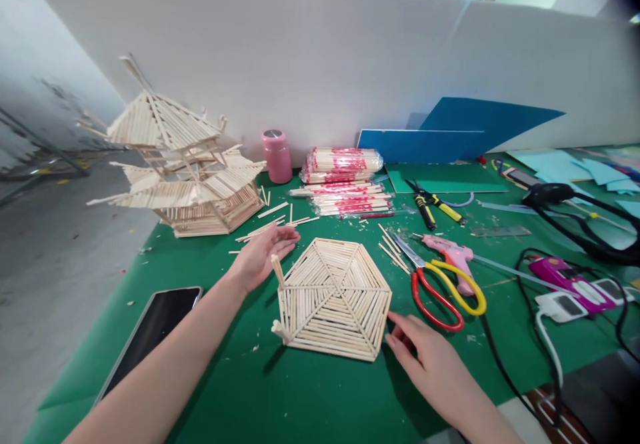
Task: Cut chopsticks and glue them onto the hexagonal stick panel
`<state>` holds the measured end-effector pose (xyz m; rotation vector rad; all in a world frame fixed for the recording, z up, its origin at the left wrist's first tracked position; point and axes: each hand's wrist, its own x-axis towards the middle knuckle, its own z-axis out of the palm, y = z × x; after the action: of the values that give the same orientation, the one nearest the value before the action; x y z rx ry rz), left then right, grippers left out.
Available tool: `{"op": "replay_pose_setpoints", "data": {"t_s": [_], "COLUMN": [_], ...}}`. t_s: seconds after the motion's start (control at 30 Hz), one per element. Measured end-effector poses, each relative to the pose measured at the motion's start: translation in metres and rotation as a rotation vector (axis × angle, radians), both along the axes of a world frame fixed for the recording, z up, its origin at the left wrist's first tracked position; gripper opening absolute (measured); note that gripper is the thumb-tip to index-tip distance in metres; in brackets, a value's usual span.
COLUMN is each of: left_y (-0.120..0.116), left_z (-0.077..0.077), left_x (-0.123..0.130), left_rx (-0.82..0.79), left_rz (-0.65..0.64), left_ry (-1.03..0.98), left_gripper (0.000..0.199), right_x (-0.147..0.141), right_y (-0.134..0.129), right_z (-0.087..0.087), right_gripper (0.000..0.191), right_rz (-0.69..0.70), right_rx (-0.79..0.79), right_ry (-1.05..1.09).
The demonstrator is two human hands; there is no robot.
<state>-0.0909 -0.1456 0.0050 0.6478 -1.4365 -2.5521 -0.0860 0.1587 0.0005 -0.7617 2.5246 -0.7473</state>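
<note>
the left forearm (183, 357) hides part of a phone (153, 327); it and the right forearm (477, 419) run off the bottom edge. the scissors (410, 253) partly cover a pink glue gun (450, 249). some fingers of the right hand (430, 364) are hidden, and whether it touches the stick panel (340, 327) is unclear. black strapped gear (556, 194) is cut off at the right edge.

My feed is bright and fairly even, with soft shadow on the green table (320, 404) beside the right hand (433, 367); beyond the left hand (265, 254), plastic-wrapped bundles (350, 171) glint, a pale streak crosses the white panel (300, 51) past the right hand, and the far corner out there turns dark and blurred
</note>
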Motion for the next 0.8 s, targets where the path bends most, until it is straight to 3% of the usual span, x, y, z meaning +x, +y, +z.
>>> {"op": "replay_pose_setpoints", "data": {"t_s": [0.17,0.27,0.47,0.8], "left_y": [0.006,0.017,0.031,0.003], "left_z": [-0.005,-0.013,-0.01,-0.013], "left_x": [0.057,0.074,0.059,0.027], "left_rx": [-0.029,0.003,0.06,0.045], "left_rz": [0.185,0.247,0.256,0.31], "left_ry": [0.001,-0.065,-0.026,-0.019], "left_gripper": [0.028,0.029,0.035,0.041], "right_x": [0.002,0.005,0.013,0.026], "right_y": [0.0,-0.001,-0.008,-0.026], "right_z": [-0.007,-0.006,-0.001,0.0], "right_gripper": [0.032,0.032,0.029,0.024], "right_rz": [0.006,0.008,0.046,0.136], "right_rx": [0.005,0.016,0.045,0.064], "right_ry": [0.056,0.085,0.117,0.237]}}
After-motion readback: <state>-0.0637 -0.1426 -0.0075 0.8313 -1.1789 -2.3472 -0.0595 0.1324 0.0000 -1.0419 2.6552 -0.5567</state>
